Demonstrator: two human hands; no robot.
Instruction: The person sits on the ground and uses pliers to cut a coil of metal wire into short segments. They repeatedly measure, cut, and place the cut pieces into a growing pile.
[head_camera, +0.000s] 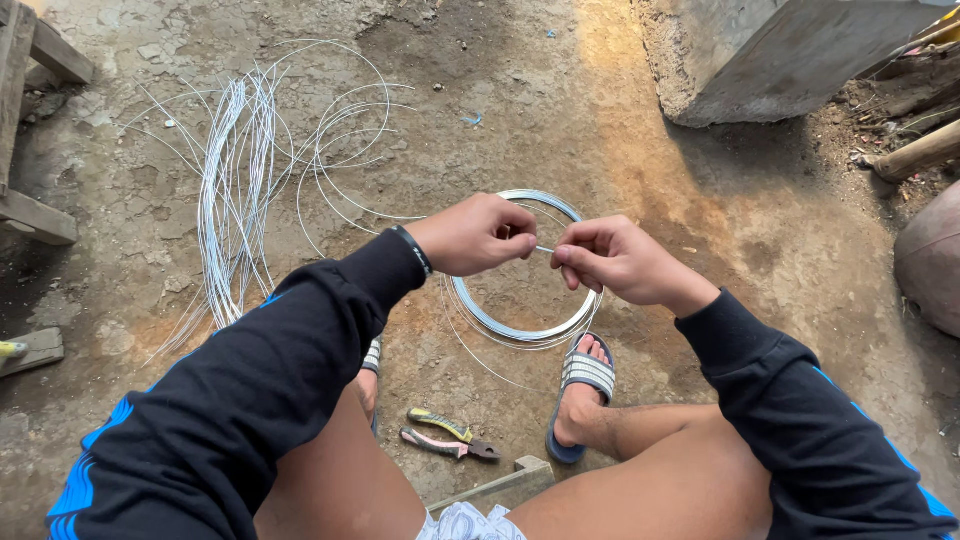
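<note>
The left hand is clenched and the right hand pinches with its fingertips; both grasp 1 short stretch of wire bridging the gap between them. Directly under both hands lies 1 wire coil on the dirt ground. Below the left hand rests 1 pair of pliers. Far left of it spreads 1 loose bundle of cut wires, seemingly dozens. 2 sandals show, 1 mostly hidden.
</note>
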